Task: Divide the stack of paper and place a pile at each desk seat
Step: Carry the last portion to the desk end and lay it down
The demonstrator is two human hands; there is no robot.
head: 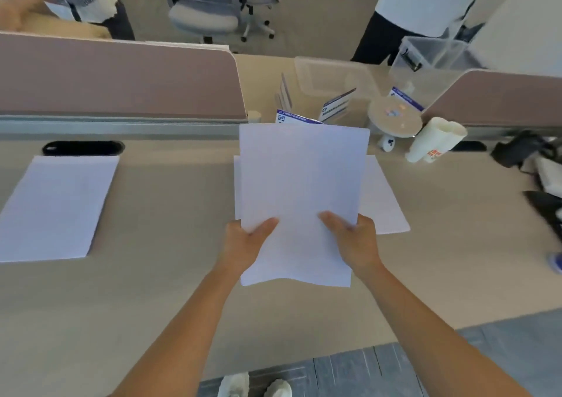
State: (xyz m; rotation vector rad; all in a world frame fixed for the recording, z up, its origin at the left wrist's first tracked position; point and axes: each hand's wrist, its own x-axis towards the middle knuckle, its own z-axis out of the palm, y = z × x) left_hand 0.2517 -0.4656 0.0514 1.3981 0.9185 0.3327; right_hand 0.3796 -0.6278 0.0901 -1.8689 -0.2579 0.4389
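I hold a bundle of white paper (pixel 301 190) above the desk (pixel 170 275), near the middle of the view. My left hand (pixel 246 244) grips its lower left edge, thumb on top. My right hand (pixel 352 241) grips the lower right edge the same way. Under the bundle another pile of white sheets (pixel 384 202) lies flat on the desk and shows at the right and left sides. A separate pile of paper (pixel 54 208) lies flat at the left seat.
Brown divider panels (pixel 118 80) run along the desk's back. Leaflets (pixel 334 104), clear plastic boxes (pixel 334 74), a round stand (pixel 393 120) and paper cups (pixel 431 138) crowd the back right. Dark gear (pixel 523 150) lies at far right. Two people stand beyond the desk.
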